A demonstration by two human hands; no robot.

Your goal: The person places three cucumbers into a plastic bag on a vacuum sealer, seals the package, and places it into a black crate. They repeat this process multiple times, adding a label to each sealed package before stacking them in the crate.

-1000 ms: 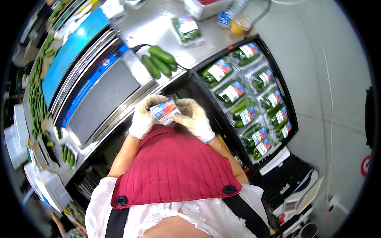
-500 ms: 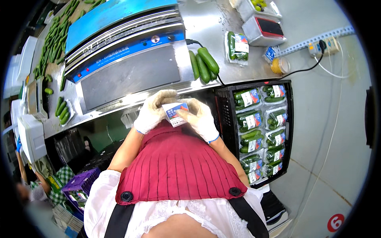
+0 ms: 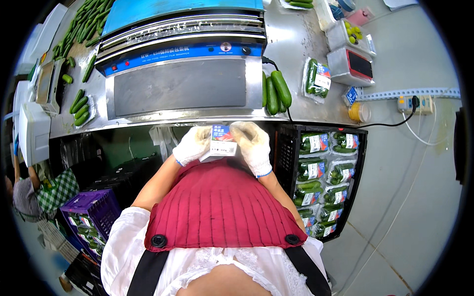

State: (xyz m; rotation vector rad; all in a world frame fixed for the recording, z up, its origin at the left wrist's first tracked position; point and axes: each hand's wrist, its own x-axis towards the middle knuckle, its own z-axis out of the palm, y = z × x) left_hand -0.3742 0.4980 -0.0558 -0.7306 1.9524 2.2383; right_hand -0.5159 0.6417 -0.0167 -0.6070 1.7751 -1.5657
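In front of the red apron I hold a small stack of printed labels (image 3: 223, 141), white with a blue and red picture. My left hand (image 3: 194, 144), in a white knit glove, is closed on the stack's left side. My right hand (image 3: 253, 147), gloved likewise, has curled fingers at the right edge, its thumb side against the labels. Beyond my hands stands a blue and steel film wrapping machine (image 3: 180, 86) with a dark flat plate. Loose cucumbers (image 3: 279, 91) lie just right of it.
A black crate (image 3: 282, 163) of labelled cucumber packs stands at my right. One pack (image 3: 317, 79), a clear tub (image 3: 348, 66) and a yellow-filled jar (image 3: 359, 112) rest on the steel table. More cucumbers (image 3: 81, 29) are piled far left. Behind left are a purple crate (image 3: 106, 204) and another person (image 3: 29, 197).
The labels have turned more upright, and the right hand has shifted from their face to their edge. My view has moved, so the machine and crate appear displaced.
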